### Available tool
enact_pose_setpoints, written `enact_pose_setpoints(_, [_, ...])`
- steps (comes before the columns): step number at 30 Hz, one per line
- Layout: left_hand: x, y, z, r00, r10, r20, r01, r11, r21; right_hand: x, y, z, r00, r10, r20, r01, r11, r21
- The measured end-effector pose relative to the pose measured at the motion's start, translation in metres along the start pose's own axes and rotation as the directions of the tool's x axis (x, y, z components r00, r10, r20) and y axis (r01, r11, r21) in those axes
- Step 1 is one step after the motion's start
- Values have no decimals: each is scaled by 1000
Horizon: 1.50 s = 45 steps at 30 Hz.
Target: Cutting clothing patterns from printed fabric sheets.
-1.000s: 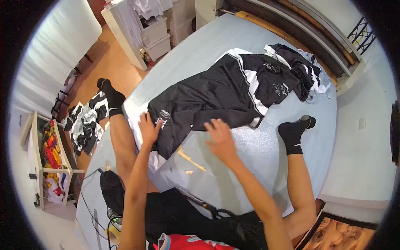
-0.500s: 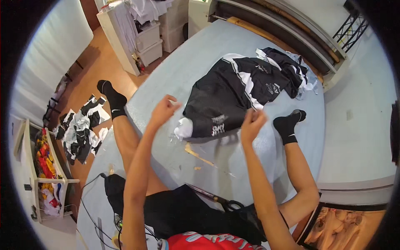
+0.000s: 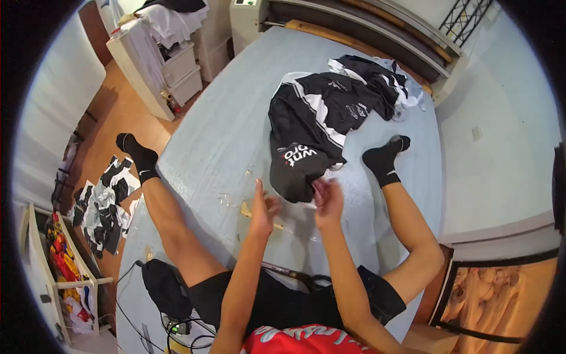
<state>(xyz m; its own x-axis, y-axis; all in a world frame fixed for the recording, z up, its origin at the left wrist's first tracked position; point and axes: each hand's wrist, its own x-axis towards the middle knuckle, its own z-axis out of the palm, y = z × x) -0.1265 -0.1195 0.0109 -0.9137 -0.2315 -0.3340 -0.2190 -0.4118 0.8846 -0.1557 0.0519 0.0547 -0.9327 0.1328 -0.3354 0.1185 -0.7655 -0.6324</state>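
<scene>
The black cloth [image 3: 299, 131] now lies more gathered, right hand [image 3: 330, 203] pinching its near end, left hand [image 3: 263, 211] beside it, fingers parted.

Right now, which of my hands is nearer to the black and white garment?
Right: the right hand holds the garment at its near end; the left hand is just left of that end, not holding it.

Garment [image 3: 292, 124] of matt creased cloth on my feed, table [image 3: 230, 112] smooth with a faint gloss I can make out, scissors [image 3: 295, 274] with dull metal blades, 2 bins [image 3: 180, 66] of smooth plastic, curtain [image 3: 56, 88] of creased cloth, 2 socks [image 3: 139, 154] of matt knit.
</scene>
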Motion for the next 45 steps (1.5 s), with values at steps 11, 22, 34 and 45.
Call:
enact_pose_setpoints(11, [-6, 59, -24, 970, -150, 191, -9, 763, 646, 20, 12, -13, 903, 429, 4, -425, 896, -129])
enact_pose_setpoints(22, [13, 116, -98, 993, 75, -88, -73, 997, 31, -17, -83, 2, 966, -259, -16, 189, 745, -640])
enact_pose_setpoints(34, [-153, 348, -400, 748, 572, -335, 377, 48, 925, -196, -92, 12, 668, 545, 507, 227, 499, -836])
enact_pose_setpoints(45, [89, 187, -173, 718, 563, 409, -534, 67, 843, 54, -47, -107, 889, -458, 21, -26, -95, -995])
